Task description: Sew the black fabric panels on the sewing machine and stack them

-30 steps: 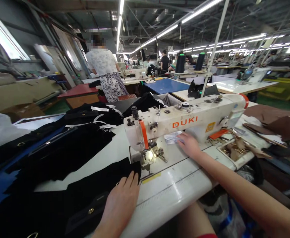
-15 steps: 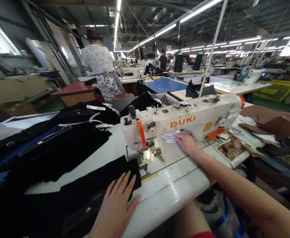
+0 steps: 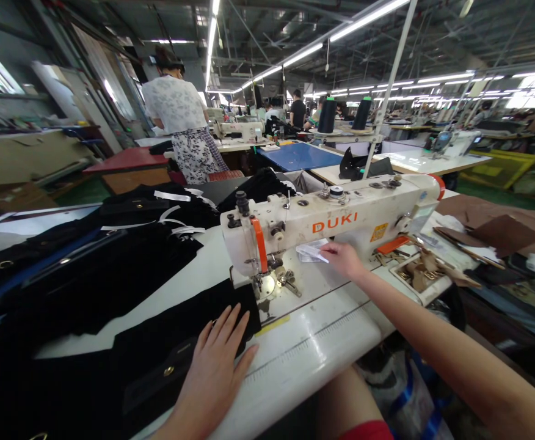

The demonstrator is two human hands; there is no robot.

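Observation:
My left hand (image 3: 219, 357) lies flat, fingers stretched out, on a piece of black fabric (image 3: 162, 333) with a gold-coloured metal fitting. The fabric's right edge reaches close to the needle area of a white sewing machine (image 3: 295, 214). Under the machine's arm, my right hand (image 3: 346, 261) pinches the edge of a white label (image 3: 323, 255) between thumb and fingers. Other white labels (image 3: 305, 250) lie beneath it on the machine bed. Whether the pinched one is fully apart from them I cannot tell.
More black fabric pieces (image 3: 88, 269) with white strips are heaped at the left. A tray (image 3: 425, 296) with brown pieces and metal parts sits at the right, near brown sheets (image 3: 505, 235). A co-worker (image 3: 178, 116) stands at the back left.
My right fingers have closed on a white label and its edge now stands up slightly from the others. My left hand stays flat on the black fabric. The view has shifted slightly.

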